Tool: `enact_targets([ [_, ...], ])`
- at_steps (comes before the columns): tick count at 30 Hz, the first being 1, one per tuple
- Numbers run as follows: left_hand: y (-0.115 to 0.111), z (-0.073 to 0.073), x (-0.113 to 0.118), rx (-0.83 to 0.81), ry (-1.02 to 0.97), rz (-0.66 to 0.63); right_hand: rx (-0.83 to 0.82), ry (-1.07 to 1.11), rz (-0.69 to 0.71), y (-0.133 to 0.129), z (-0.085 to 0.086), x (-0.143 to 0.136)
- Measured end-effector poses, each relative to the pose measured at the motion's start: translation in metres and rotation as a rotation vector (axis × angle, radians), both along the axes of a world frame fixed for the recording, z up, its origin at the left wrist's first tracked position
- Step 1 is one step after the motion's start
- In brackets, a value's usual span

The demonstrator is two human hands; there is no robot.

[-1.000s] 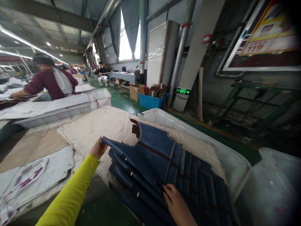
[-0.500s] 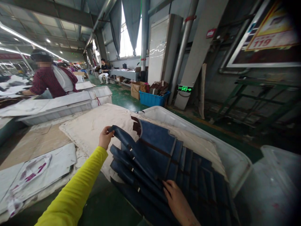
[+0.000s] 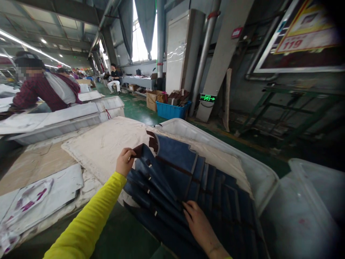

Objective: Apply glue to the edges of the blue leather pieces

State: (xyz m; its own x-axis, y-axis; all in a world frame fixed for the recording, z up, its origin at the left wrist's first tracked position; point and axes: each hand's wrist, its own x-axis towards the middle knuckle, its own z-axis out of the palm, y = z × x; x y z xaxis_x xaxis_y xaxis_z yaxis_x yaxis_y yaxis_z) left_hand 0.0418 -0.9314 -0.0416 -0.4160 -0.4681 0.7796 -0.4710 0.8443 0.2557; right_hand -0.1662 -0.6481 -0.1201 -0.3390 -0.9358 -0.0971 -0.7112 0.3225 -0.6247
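A row of overlapping dark blue leather-like panels with brown strips lies fanned out on a cream cloth. My left hand, below a yellow sleeve, pinches the far corner of one blue panel. That corner is lifted and folded over, so its brown underside shows. Lower down, my right hand has its thumb and fingers closed on the near edge of the same panel. Several small pale tabs show along the panels' left edges.
White plastic bins stand beyond and to the right of the cloth. White boards lie on the left. A co-worker in a dark red checked shirt leans over at far left. A blue crate sits on the green floor.
My left hand has turned the panel's far corner over toward the right, and the brown underside now shows. My right hand stays at the near edge. The view has shifted slightly.
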Motion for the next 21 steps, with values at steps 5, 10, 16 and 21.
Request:
enact_targets([
  [5, 0.034, 0.028, -0.016, -0.128, -0.067, -0.017, -0.005, 0.012, -0.015, 0.0, 0.003, 0.001],
  [10, 0.075, 0.071, -0.072, -0.073, -0.157, -0.348, -0.053, 0.012, -0.042, 0.0, 0.001, 0.002],
  [16, 0.076, 0.062, -0.184, 0.009, -0.558, -0.625, -0.035, 0.024, -0.067, 0.002, 0.001, 0.001],
  [21, 0.067, -0.014, -0.239, 0.147, -0.673, -0.435, -0.01, 0.052, -0.063, 0.002, -0.001, -0.002],
])
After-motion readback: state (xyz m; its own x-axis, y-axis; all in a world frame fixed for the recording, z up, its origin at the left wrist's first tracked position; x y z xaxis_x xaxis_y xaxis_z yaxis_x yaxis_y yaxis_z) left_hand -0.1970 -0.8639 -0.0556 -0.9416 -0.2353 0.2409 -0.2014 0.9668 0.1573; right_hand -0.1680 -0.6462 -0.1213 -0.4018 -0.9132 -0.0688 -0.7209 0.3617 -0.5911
